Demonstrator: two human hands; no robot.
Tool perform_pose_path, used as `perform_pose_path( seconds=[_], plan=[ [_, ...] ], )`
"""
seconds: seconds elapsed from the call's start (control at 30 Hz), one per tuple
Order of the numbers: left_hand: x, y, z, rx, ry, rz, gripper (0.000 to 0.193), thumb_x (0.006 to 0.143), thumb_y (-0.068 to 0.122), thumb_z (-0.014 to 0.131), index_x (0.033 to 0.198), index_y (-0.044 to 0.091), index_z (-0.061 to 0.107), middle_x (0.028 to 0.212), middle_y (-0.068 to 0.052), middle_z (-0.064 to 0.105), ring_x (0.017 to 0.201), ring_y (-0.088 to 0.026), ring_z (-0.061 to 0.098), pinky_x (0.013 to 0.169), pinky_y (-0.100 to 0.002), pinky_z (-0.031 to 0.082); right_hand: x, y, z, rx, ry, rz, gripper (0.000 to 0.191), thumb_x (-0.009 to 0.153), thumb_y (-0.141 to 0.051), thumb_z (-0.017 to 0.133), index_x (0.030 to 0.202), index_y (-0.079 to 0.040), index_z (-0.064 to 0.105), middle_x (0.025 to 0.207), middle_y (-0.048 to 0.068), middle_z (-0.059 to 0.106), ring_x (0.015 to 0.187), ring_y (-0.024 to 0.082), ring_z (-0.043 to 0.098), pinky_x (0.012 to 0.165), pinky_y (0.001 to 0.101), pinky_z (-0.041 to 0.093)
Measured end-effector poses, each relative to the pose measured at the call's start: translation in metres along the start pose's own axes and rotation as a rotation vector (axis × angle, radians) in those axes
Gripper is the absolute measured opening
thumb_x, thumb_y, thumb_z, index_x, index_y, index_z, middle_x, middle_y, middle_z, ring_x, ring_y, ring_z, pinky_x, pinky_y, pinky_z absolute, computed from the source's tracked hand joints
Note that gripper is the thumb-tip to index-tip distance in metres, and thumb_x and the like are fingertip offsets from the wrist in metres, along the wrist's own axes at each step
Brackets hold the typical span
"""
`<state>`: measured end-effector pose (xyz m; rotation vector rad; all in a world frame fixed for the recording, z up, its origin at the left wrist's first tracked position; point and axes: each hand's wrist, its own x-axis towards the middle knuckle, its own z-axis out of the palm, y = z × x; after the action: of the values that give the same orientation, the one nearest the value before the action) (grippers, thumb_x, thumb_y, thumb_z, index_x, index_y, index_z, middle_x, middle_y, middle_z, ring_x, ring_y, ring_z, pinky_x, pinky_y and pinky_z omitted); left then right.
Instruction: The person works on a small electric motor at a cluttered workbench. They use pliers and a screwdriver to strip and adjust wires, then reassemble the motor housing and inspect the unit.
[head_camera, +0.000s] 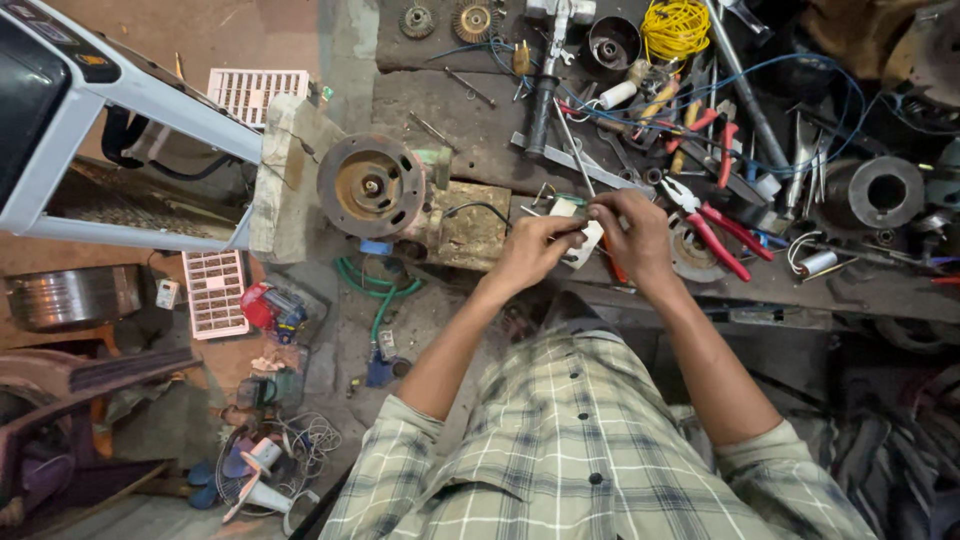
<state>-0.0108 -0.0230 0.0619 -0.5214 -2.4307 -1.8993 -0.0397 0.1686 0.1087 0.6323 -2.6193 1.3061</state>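
Fingertips of left hand (535, 245) and right hand (632, 228) pinching small white part (590, 240) above cluttered workbench (470, 120), best kept steady, near red pliers (715, 230).

the person wears a short-sleeved checked shirt (590, 450) in pale green and cream crossed with grey-blue lines. it has a row of small dark buttons down the front and rolled cuffs above the elbows. the left hand (530, 250) and right hand (635, 235) are bare, without gloves.
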Motion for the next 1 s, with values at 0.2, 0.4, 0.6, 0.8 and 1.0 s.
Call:
perform_pose_path(
  seconds=[0.2,0.4,0.6,0.8,1.0],
  plan=[
    [0.028,0.017,0.003,0.223,0.216,-0.048,0.024,0.084,0.018,0.079,0.1,0.002,0.069,0.085,-0.017,0.068,0.072,-0.031,0.071,0.064,-0.041,0.054,0.025,0.005,-0.007,0.009,-0.025,-0.081,0.009,0.095,-0.007,0.073,0.102,-0.002,0.071,0.09,0.014,0.068,0.084,0.032,0.067,0.075,0.0409,0.051],
    [0.043,0.009,-0.001,0.153,0.157,-0.035,0.014,0.1,0.013,0.067,0.112,0.004,0.069,0.098,-0.016,0.071,0.091,-0.034,0.072,0.076,-0.042,0.056,0.07,0.03,-0.007,0.027,-0.118,-0.237,0.01,0.092,-0.009,0.076,0.099,-0.003,0.072,0.086,0.013,0.067,0.08,0.031,0.065,0.072,0.0394,0.051],
    [0.055,0.009,-0.007,0.348,0.408,-0.221,0.028,0.082,0.024,0.083,0.093,0.003,0.068,0.085,-0.015,0.073,0.077,-0.033,0.072,0.066,-0.042,0.054,0.108,0.041,0.012,0.078,-0.258,-0.135,0.022,0.087,-0.017,0.084,0.085,-0.001,0.07,0.077,0.013,0.067,0.066,0.026,0.066,0.062,0.0378,0.05],
    [0.055,-0.007,-0.01,0.146,0.453,-0.163,0.024,0.103,0.013,0.066,0.125,0.004,0.071,0.11,-0.014,0.077,0.098,-0.024,0.078,0.083,-0.034,0.06,0.142,0.046,0.027,0.202,-0.376,-0.305,0.015,0.09,-0.014,0.081,0.094,-0.002,0.073,0.085,0.012,0.071,0.075,0.026,0.068,0.068,0.0359,0.052],
    [0.07,-0.009,-0.01,-0.036,0.515,-0.335,0.03,0.091,0.01,0.073,0.119,0.001,0.069,0.108,-0.013,0.076,0.095,-0.029,0.078,0.078,-0.033,0.06,0.153,0.058,0.038,0.227,-0.372,-0.012,0.019,0.09,-0.017,0.083,0.094,0.0,0.073,0.086,0.012,0.074,0.078,0.02,0.069,0.073,0.0347,0.054]
  ],
)
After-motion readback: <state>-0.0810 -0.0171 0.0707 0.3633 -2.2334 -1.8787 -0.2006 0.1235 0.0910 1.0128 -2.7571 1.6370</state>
